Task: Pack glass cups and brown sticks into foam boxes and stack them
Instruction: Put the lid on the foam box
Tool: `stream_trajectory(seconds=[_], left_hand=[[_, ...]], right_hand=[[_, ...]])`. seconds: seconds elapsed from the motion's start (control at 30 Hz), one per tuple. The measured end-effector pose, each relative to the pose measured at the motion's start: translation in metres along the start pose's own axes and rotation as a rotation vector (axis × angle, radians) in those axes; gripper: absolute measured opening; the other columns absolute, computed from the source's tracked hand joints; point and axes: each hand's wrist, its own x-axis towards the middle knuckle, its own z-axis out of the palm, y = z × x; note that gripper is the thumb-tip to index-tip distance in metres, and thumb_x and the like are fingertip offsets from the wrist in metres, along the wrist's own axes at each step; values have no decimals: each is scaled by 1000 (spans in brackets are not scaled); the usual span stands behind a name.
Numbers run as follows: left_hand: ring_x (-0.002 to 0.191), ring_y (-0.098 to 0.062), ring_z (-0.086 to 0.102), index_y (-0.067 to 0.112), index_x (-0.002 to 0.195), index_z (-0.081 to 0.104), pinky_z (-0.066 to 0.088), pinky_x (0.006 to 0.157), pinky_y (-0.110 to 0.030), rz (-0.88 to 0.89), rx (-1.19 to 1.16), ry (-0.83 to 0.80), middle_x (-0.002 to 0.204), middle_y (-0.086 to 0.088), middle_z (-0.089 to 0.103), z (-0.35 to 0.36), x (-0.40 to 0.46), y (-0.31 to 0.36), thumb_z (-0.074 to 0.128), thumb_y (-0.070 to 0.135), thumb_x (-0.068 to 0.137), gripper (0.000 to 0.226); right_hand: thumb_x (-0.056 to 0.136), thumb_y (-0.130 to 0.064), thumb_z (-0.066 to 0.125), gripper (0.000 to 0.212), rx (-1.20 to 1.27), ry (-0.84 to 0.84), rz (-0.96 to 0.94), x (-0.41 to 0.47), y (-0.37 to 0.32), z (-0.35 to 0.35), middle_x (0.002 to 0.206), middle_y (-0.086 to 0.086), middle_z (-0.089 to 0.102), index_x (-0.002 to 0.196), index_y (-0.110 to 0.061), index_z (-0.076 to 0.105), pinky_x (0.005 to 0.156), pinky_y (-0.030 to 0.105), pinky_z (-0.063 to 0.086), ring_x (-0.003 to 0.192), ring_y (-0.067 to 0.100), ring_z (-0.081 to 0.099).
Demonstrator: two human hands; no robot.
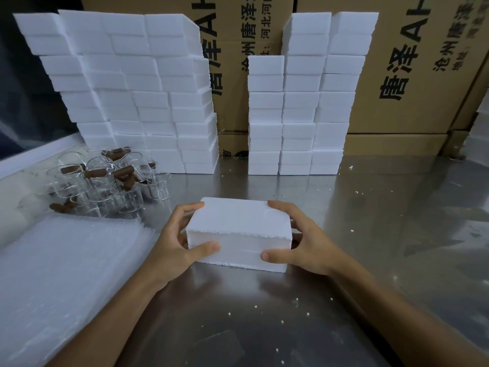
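Stainless steel worktable (383,207), foam crumbs scattered. Left hand (174,242) and right hand (299,242) grip closed white rectangular foam box (238,226) at opposite ends, thumbs on near face, fingers curled over far edge. Beyond left fingertips: heap of clear glass cups (105,186) and brown sticks (124,173). Beyond fingers: stacked white foam boxes (137,96), cardboard cartons (410,75) behind.

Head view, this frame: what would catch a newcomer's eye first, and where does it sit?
First, the closed foam box at centre on the steel table, gripped at its ends by the left hand and right hand. Next, the tall stacks of foam boxes along the back, against printed cartons. At the left lies a heap of glass cups mixed with brown sticks.
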Motion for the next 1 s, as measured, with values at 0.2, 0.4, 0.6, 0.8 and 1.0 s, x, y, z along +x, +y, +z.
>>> stream_trajectory(seconds=[0.2,0.4,0.6,0.8,1.0], left_hand=[[106,-3,65,51,121,55,56,80,-21,20,51,34,117,20,65,-2,3,-10,82,11,75,67],[96,0,66,44,121,44,55,70,-18,-67,36,435,121,13,55,20,-1,2,89,27,68,71],[105,-26,69,44,128,35,60,69,-52,-292,-495,324,126,2,62,62,-7,19,97,48,41,107],[102,-30,70,40,130,40,57,66,-54,-396,-615,370,119,-6,66,57,-2,25,88,38,61,84],[112,-38,64,23,136,50,58,72,-47,-494,-634,194,127,-19,65,47,-5,34,81,52,58,89]], right_hand=[[59,-54,87,83,-36,51,-31,-6,0,4,119,-40,50,128,-61,40,81,8,50,111,-13,51],[47,-54,93,89,62,254,-10,-1,4,19,110,-31,60,124,-56,51,72,22,59,97,-3,63],[47,-61,89,91,60,323,22,-3,-8,34,116,-28,60,128,-51,49,82,27,59,103,-2,61],[57,-74,74,103,-421,241,-157,-18,-37,43,150,-17,18,144,-42,30,100,30,47,126,3,36],[77,-42,74,73,-801,330,-645,-21,-45,38,147,5,48,140,-15,48,106,39,37,138,26,41]])
